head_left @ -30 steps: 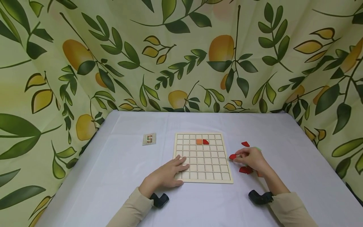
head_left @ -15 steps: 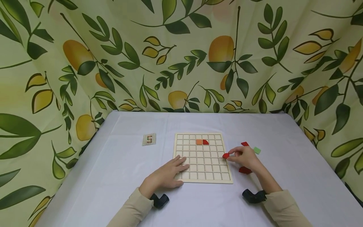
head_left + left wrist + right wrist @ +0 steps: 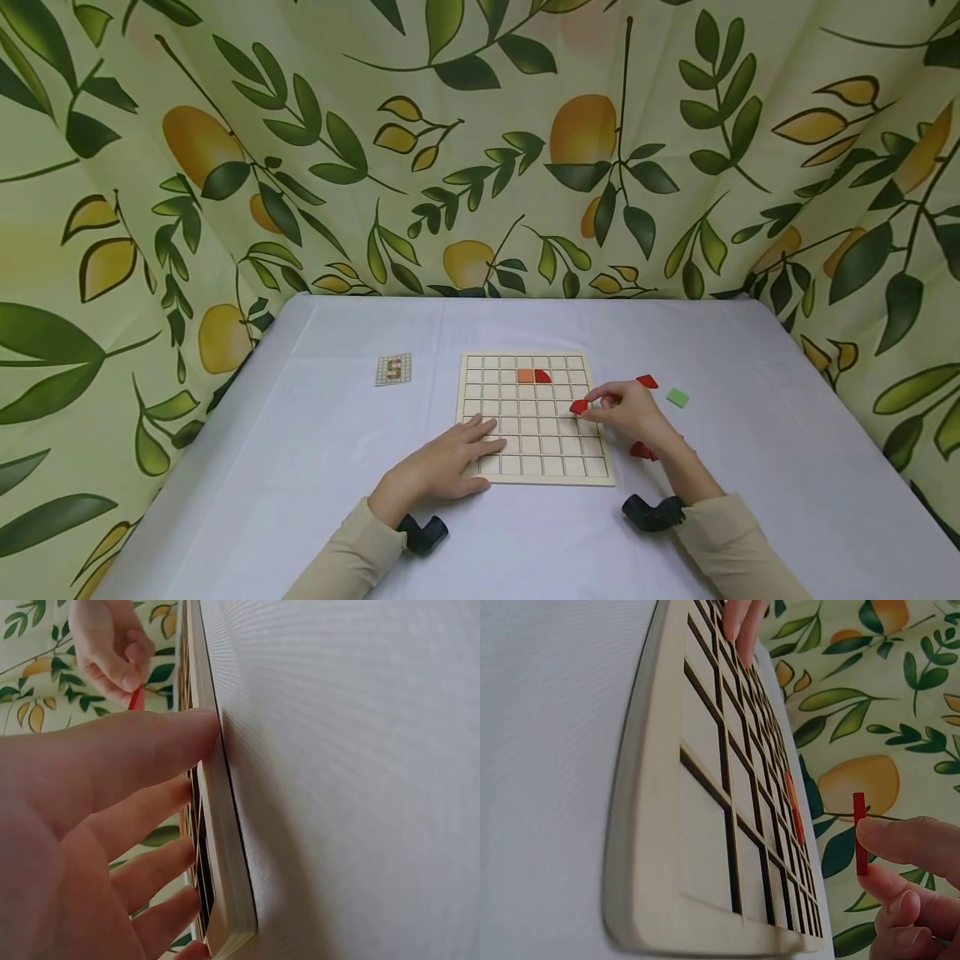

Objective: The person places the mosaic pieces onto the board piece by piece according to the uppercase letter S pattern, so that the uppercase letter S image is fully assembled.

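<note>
A pale wooden grid board point(image 3: 528, 450) lies on the table, with an orange square tile point(image 3: 526, 376) and a red quarter-round tile point(image 3: 543, 377) side by side in its upper rows. My left hand point(image 3: 450, 458) rests on the board's lower left, its fingers spread and the thumb at the front edge. Between thumb and fingertip my right hand point(image 3: 630, 410) pinches a red tile point(image 3: 578, 407). That tile hangs above the right side of the board; in the right wrist view the held tile point(image 3: 860, 832) shows edge-on, apart from the grid.
Right of the board lie a green square tile point(image 3: 677, 397), a red tile point(image 3: 647, 382) and more red pieces point(image 3: 642, 451), partly hidden by the right hand. A small card point(image 3: 393, 368) with a gridded figure lies left of the board. A leafy curtain point(image 3: 480, 167) surrounds the table.
My right hand has carried the red tile leftward from beside the board to over its right columns, uncovering the green tile. The left hand has stayed nearly still.
</note>
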`<action>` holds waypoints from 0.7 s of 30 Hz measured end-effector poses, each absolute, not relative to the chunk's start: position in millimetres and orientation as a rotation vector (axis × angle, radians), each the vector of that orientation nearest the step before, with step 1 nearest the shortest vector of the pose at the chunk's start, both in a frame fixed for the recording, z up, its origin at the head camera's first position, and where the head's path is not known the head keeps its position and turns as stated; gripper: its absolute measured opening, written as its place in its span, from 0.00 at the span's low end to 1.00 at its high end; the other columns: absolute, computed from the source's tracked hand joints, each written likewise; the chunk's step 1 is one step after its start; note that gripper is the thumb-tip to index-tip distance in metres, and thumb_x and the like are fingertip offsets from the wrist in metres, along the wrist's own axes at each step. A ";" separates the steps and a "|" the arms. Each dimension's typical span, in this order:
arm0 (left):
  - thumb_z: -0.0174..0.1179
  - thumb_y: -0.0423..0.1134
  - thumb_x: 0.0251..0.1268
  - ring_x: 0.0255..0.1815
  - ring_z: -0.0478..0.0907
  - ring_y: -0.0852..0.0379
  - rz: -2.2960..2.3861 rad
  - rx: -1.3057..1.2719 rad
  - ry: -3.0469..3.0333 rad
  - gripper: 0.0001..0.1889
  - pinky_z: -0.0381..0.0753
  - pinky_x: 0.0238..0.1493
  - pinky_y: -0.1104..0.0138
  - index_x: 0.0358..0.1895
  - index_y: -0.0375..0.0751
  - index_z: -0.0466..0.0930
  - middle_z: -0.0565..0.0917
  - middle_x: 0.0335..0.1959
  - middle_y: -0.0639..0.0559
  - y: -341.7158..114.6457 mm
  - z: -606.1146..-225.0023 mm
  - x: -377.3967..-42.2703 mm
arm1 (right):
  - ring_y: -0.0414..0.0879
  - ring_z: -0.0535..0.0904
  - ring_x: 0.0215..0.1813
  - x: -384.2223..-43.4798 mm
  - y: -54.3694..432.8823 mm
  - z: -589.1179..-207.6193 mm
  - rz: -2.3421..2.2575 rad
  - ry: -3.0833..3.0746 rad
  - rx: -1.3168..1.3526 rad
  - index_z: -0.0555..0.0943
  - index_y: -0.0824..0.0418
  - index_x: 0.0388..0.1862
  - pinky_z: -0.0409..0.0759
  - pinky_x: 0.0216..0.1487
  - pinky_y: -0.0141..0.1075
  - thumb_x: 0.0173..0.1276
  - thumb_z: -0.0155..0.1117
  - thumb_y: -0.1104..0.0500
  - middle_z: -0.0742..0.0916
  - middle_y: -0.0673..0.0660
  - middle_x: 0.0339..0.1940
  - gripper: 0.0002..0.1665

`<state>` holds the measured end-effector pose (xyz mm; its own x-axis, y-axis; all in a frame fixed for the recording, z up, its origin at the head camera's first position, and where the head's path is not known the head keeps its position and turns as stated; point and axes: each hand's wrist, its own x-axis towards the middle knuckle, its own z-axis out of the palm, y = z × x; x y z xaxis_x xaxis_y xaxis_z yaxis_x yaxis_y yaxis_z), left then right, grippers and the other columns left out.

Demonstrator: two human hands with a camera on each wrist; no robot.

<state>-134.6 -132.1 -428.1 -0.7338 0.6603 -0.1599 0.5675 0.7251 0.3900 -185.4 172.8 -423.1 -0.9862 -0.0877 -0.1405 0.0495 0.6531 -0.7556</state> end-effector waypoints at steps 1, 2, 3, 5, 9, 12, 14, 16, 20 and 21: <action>0.59 0.45 0.64 0.80 0.52 0.43 0.463 0.959 2.638 0.30 0.56 0.79 0.50 0.70 0.48 0.67 0.60 0.77 0.45 -132.0 -427.7 -134.6 | 0.43 0.66 0.27 -185.8 171.7 -423.1 -1.241 2.704 -0.030 0.85 0.67 0.42 0.62 0.25 0.29 0.56 0.72 0.58 0.69 0.49 0.18 0.17; 0.60 0.44 0.64 0.80 0.52 0.43 0.471 0.958 2.634 0.30 0.56 0.78 0.50 0.70 0.47 0.67 0.60 0.77 0.45 -131.8 -427.8 -134.7 | 0.43 0.66 0.27 -186.2 170.6 -423.2 -1.235 2.706 -0.030 0.85 0.66 0.42 0.62 0.25 0.29 0.56 0.72 0.58 0.69 0.49 0.18 0.17; 0.59 0.44 0.65 0.80 0.52 0.43 0.469 0.953 2.631 0.30 0.56 0.79 0.50 0.70 0.48 0.67 0.60 0.77 0.45 -131.7 -427.7 -134.8 | 0.43 0.66 0.27 -186.7 169.5 -423.1 -1.235 2.706 -0.024 0.85 0.66 0.42 0.62 0.25 0.29 0.56 0.72 0.58 0.70 0.49 0.18 0.17; 0.59 0.44 0.65 0.80 0.52 0.43 0.471 0.949 2.628 0.30 0.56 0.79 0.49 0.70 0.48 0.67 0.60 0.77 0.45 -131.4 -427.7 -135.1 | 0.43 0.66 0.28 -187.6 166.9 -422.3 -1.237 2.709 -0.020 0.85 0.66 0.43 0.62 0.26 0.30 0.56 0.72 0.58 0.70 0.50 0.18 0.17; 0.59 0.44 0.65 0.80 0.51 0.43 0.468 0.942 2.628 0.30 0.56 0.79 0.48 0.70 0.48 0.67 0.60 0.77 0.45 -131.2 -428.7 -135.4 | 0.44 0.66 0.28 -190.2 161.0 -420.1 -1.266 2.694 -0.014 0.85 0.66 0.43 0.61 0.25 0.30 0.56 0.72 0.58 0.71 0.50 0.19 0.18; 0.59 0.44 0.65 0.80 0.51 0.43 0.456 0.936 2.629 0.30 0.55 0.79 0.49 0.71 0.48 0.66 0.59 0.77 0.45 -131.2 -429.9 -135.5 | 0.43 0.66 0.28 -192.6 156.8 -419.0 -1.293 2.676 -0.020 0.85 0.67 0.43 0.60 0.24 0.30 0.56 0.73 0.59 0.71 0.50 0.20 0.18; 0.59 0.44 0.65 0.80 0.51 0.43 0.454 0.942 2.632 0.30 0.55 0.79 0.48 0.71 0.48 0.66 0.59 0.77 0.45 -131.4 -430.2 -135.6 | 0.43 0.65 0.29 -194.3 154.8 -418.6 -1.302 2.669 -0.032 0.84 0.67 0.43 0.61 0.24 0.29 0.56 0.73 0.59 0.71 0.49 0.21 0.18; 0.59 0.43 0.65 0.80 0.51 0.43 0.464 0.945 2.626 0.30 0.55 0.79 0.48 0.71 0.48 0.66 0.59 0.77 0.45 -131.6 -429.6 -135.4 | 0.43 0.66 0.29 -195.9 152.6 -418.4 -1.309 2.668 -0.038 0.84 0.67 0.43 0.61 0.24 0.29 0.56 0.73 0.59 0.71 0.49 0.21 0.18; 0.59 0.42 0.65 0.80 0.51 0.41 0.484 0.963 2.619 0.29 0.55 0.78 0.47 0.70 0.45 0.67 0.59 0.77 0.43 -131.8 -427.6 -134.8 | 0.43 0.65 0.29 -199.7 149.3 -419.0 -1.314 2.671 -0.046 0.85 0.67 0.43 0.61 0.26 0.29 0.56 0.73 0.59 0.70 0.49 0.20 0.17; 0.59 0.42 0.65 0.80 0.51 0.41 0.486 0.962 2.618 0.29 0.55 0.78 0.47 0.70 0.45 0.67 0.59 0.77 0.43 -131.8 -427.0 -134.7 | 0.43 0.65 0.28 -200.8 148.4 -419.2 -1.319 2.665 -0.044 0.85 0.67 0.43 0.61 0.26 0.30 0.56 0.73 0.59 0.70 0.49 0.19 0.17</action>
<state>-134.7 -131.8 -427.0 -0.7265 0.6661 -0.1688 0.5613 0.7169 0.4135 -200.8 148.4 -419.2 -0.9855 -0.1007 -0.1365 0.0475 0.6088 -0.7919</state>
